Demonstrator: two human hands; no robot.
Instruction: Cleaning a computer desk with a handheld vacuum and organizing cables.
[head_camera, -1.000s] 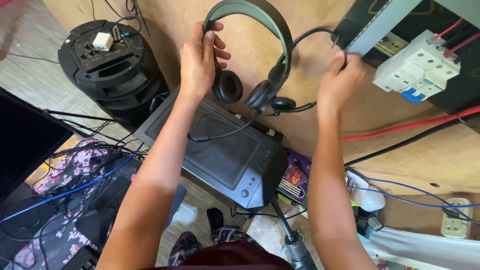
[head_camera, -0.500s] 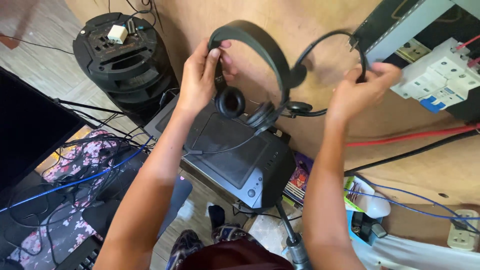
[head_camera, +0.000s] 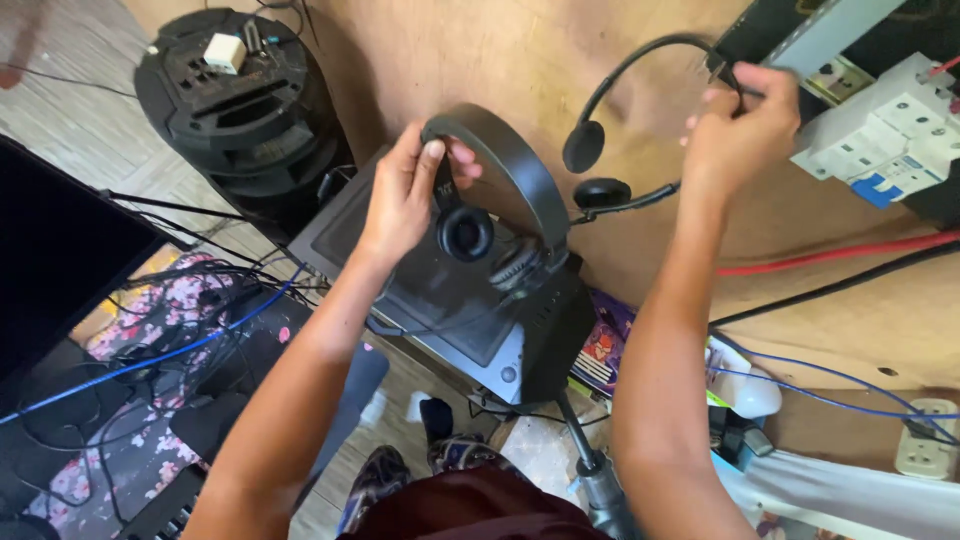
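Note:
My left hand (head_camera: 400, 200) grips a black headset (head_camera: 512, 165) where the wide headband meets one round ear pad (head_camera: 465, 233). The headset hangs just above a dark grey computer case (head_camera: 440, 310). My right hand (head_camera: 742, 118) is raised at the upper right, its fingers closed on a thin black curved band (head_camera: 640, 52). That band ends in a small round pad (head_camera: 583, 147). Below it sits a second oval pad (head_camera: 600, 192) with a thin boom running toward my right wrist. How the thin band joins the headset is unclear.
A round black speaker (head_camera: 230, 100) stands at the upper left, a black monitor (head_camera: 50, 260) at the left. Tangled black and blue cables (head_camera: 170, 340) lie over a floral cloth. White circuit breakers (head_camera: 880, 140), a red cable (head_camera: 830, 262) and a wall outlet (head_camera: 925, 440) are on the wooden panel (head_camera: 520, 50).
My left hand has lowered the headset toward the computer case. My right hand has gone up and to the right, pulling the thin band away from the headset.

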